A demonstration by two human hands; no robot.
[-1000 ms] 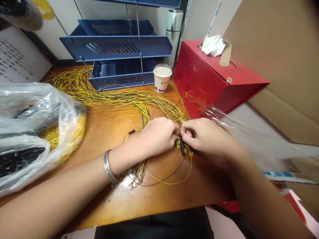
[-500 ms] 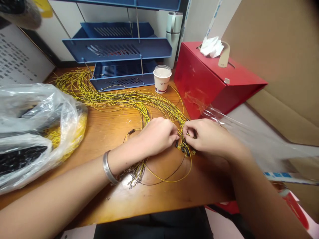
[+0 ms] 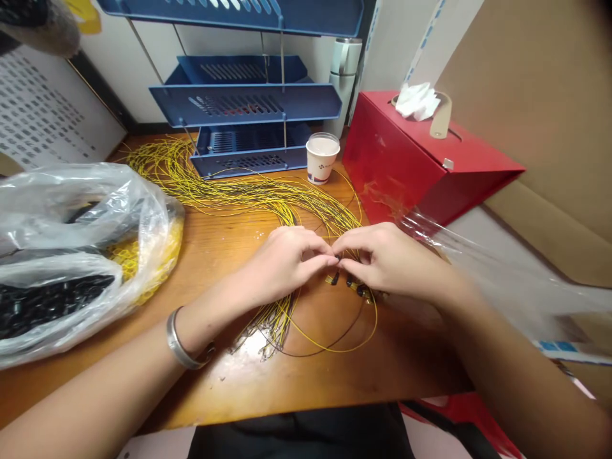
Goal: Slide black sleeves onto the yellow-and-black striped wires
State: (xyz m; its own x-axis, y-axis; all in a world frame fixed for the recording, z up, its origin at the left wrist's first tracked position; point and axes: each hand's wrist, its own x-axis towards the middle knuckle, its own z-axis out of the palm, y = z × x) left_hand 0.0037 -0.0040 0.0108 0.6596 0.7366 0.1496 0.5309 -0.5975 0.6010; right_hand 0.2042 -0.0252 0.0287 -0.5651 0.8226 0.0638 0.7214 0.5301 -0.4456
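Observation:
My left hand (image 3: pixel 282 262) and my right hand (image 3: pixel 382 258) meet fingertip to fingertip at the middle of the wooden desk (image 3: pixel 306 376). Both are closed in a pinch on a thin yellow wire with a small black connector (image 3: pixel 336 275) at its end. More black connectors (image 3: pixel 358 288) lie just under my right hand. A big bundle of yellow wires (image 3: pixel 248 191) fans out behind the hands, and a loop of wire (image 3: pixel 329 344) lies in front of them. A metal bangle (image 3: pixel 179 341) circles my left wrist.
A clear plastic bag (image 3: pixel 71 248) with black parts and yellow wire sits at the left. Blue stacked paper trays (image 3: pixel 248 108) stand at the back, a paper cup (image 3: pixel 322 156) beside them. A red box (image 3: pixel 421 159) with tissue and clear plastic film (image 3: pixel 478 255) are at the right.
The view shifted slightly up and left. My hands, a little apart half a second ago, have come together so the fingertips touch over the black connector.

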